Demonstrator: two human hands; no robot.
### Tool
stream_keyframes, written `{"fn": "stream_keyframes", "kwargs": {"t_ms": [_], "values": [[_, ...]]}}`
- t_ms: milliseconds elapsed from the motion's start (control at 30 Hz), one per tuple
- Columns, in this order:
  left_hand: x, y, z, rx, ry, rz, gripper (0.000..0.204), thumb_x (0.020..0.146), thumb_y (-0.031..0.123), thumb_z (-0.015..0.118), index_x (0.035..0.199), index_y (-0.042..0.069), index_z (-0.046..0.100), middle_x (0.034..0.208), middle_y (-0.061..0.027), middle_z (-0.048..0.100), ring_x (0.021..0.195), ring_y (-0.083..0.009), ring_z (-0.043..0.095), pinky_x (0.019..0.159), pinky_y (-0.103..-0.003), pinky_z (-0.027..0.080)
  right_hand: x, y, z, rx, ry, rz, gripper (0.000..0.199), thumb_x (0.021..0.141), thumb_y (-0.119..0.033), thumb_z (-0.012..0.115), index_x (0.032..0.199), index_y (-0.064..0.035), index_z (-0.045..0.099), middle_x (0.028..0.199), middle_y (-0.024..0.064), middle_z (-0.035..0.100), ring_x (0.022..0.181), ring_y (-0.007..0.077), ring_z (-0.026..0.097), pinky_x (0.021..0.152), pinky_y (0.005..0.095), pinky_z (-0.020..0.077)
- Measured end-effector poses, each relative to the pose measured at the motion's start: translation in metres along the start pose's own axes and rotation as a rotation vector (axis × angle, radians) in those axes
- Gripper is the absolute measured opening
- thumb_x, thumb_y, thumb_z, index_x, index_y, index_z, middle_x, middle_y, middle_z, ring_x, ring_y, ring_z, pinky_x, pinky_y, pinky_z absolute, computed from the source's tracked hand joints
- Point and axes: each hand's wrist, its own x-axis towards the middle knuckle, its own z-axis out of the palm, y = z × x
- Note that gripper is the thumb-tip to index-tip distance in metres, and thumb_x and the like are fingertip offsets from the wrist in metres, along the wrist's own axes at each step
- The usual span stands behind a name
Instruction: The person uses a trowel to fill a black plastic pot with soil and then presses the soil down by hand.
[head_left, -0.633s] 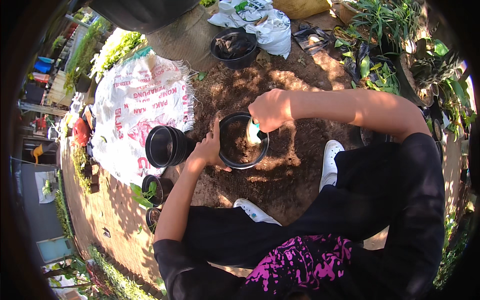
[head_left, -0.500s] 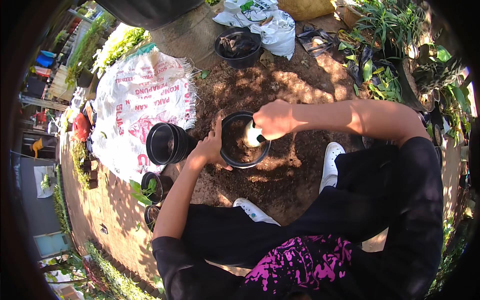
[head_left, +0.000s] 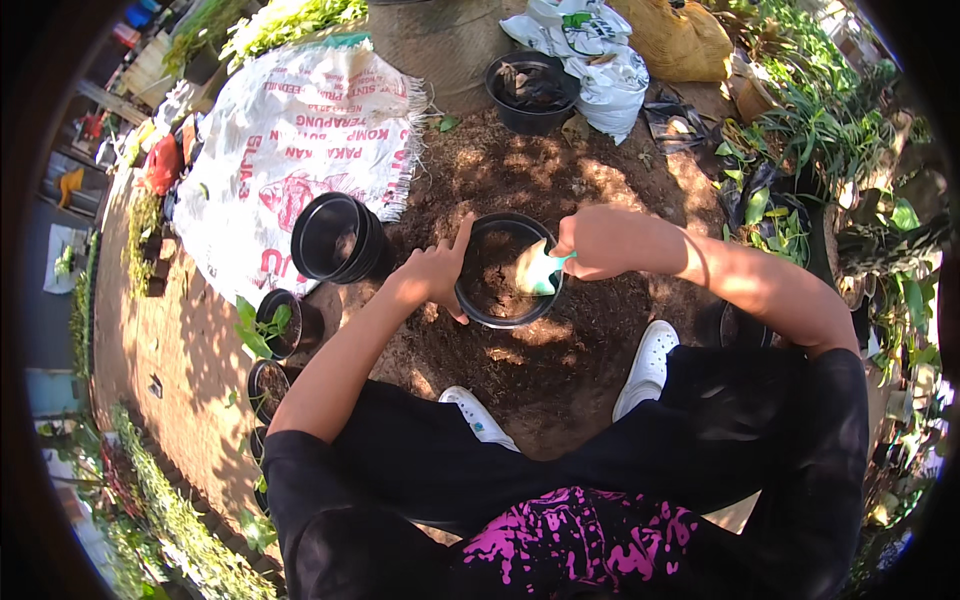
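We note a black pot (head_left: 508, 322) at frame centre, soil (head_left: 490, 287) inside. Left hand (head_left: 437, 272) spreads wide against its left rim; right hand (head_left: 605, 243) grips a pale scoop (head_left: 531, 269) within it. Stacked pots (head_left: 368, 252) stand left of centre.

The pot (head_left: 505, 323) is smooth, glossy plastic; its soil (head_left: 492, 285) rough, crumbly; the sack (head_left: 310, 150) woven, matt; trousers (head_left: 740, 405) matt cloth.

One trowel (head_left: 532, 270), one central pot (head_left: 500, 321), one pot stack (head_left: 325, 248) (its number too hidden to count), one far tub (head_left: 530, 122), two shoes (head_left: 650, 366), one printed sack (head_left: 335, 110), one tan sack (head_left: 682, 42), at least two small pots (head_left: 309, 328) leftward.
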Motion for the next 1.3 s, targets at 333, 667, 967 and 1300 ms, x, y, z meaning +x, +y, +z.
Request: {"fn": "stream_keyframes", "kwargs": {"t_ms": [333, 667, 967, 1300], "values": [[-0.003, -0.006, 0.005, 0.076, -0.004, 0.004, 0.169, 0.054, 0.047, 0.101, 0.159, 0.007, -0.025, 0.143, -0.0332, 0.052, 0.128, -0.0446, 0.059, 0.108, -0.055, 0.043, 0.011, -0.013, 0.008, -0.027, -0.136, 0.189, 0.034, 0.091, -0.032, 0.066, 0.117, -0.0138, 0.076, 0.094, 0.0169, 0.074, 0.093, 0.0363, 0.072, 0.079, 0.0467, 0.0558], [-0.005, -0.007, 0.01, 0.042, 0.028, 0.01, 0.166, 0.054, 0.041, 0.102, 0.159, 0.006, -0.022, 0.136, -0.0355, 0.056, 0.12, -0.0485, 0.062, 0.103, -0.055, 0.048, 0.015, -0.029, -0.004, -0.181, -0.118, 0.12, 0.029, 0.093, -0.03, 0.064, 0.115, -0.018, 0.077, 0.092, 0.0182, 0.074, 0.091, 0.0371, 0.073, 0.077, 0.0476, 0.0571], [-0.001, 0.007, -0.009, 0.046, -0.048, -0.01, 0.167, 0.056, 0.045, 0.101, 0.158, 0.007, -0.026, 0.149, -0.0357, 0.046, 0.13, -0.0451, 0.057, 0.108, -0.053, 0.044, 0.0, -0.007, 0.021, -0.258, 0.047, -0.129, 0.026, 0.088, -0.028, 0.067, 0.106, -0.0138, 0.08, 0.087, 0.0173, 0.072, 0.087, 0.0359, 0.071, 0.073, 0.048, 0.0564], [-0.002, -0.002, -0.007, 0.043, -0.033, 0.043, 0.173, 0.048, 0.059, 0.098, 0.158, 0.007, -0.025, 0.147, -0.0376, 0.046, 0.129, -0.0496, 0.056, 0.113, -0.059, 0.04, -0.008, -0.004, -0.008, -0.323, 0.034, 0.047, 0.027, 0.094, -0.032, 0.065, 0.107, -0.0106, 0.077, 0.077, 0.0175, 0.07, 0.077, 0.0384, 0.07, 0.07, 0.0481, 0.0566]]}}
